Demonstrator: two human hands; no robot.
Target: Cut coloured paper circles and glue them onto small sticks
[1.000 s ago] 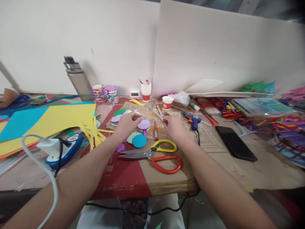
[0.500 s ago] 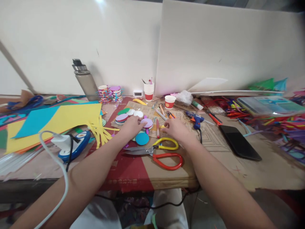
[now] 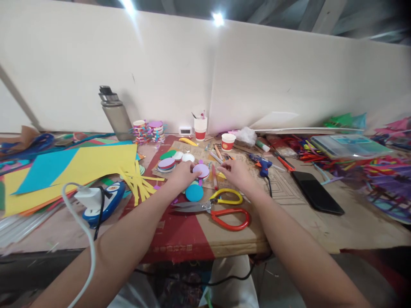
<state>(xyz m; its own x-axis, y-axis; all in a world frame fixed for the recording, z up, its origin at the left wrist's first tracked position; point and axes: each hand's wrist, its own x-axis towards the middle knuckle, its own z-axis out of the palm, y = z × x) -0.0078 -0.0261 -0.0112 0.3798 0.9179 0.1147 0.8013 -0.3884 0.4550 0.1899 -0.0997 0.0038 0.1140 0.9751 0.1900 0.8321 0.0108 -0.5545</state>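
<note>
My left hand (image 3: 185, 174) is at the left edge of a purple disc stack (image 3: 201, 171), thumb and fingers close together; what they grip is too small to make out. My right hand (image 3: 233, 170) has its fingers curled beside a small yellow piece (image 3: 221, 175); whether it holds anything is unclear. A red pen (image 3: 214, 177) lies between the hands. A blue disc (image 3: 194, 193) lies below my left hand. Scissors (image 3: 210, 207) with yellow and red handles lie nearer me. More discs (image 3: 166, 164) are stacked behind my left wrist.
Yellow paper (image 3: 99, 160), a power strip (image 3: 107, 201) and a white cable lie at left. A bottle (image 3: 116, 115) and paper cups (image 3: 228, 142) stand behind. To the right are a blue glue gun (image 3: 264, 167), a black phone (image 3: 316, 191) and a plastic case (image 3: 349, 146).
The view has shifted and tilted up slightly. The stack near my left wrist now shows a purple disc on top at a different angle. Both hands remain around the same spot.
</note>
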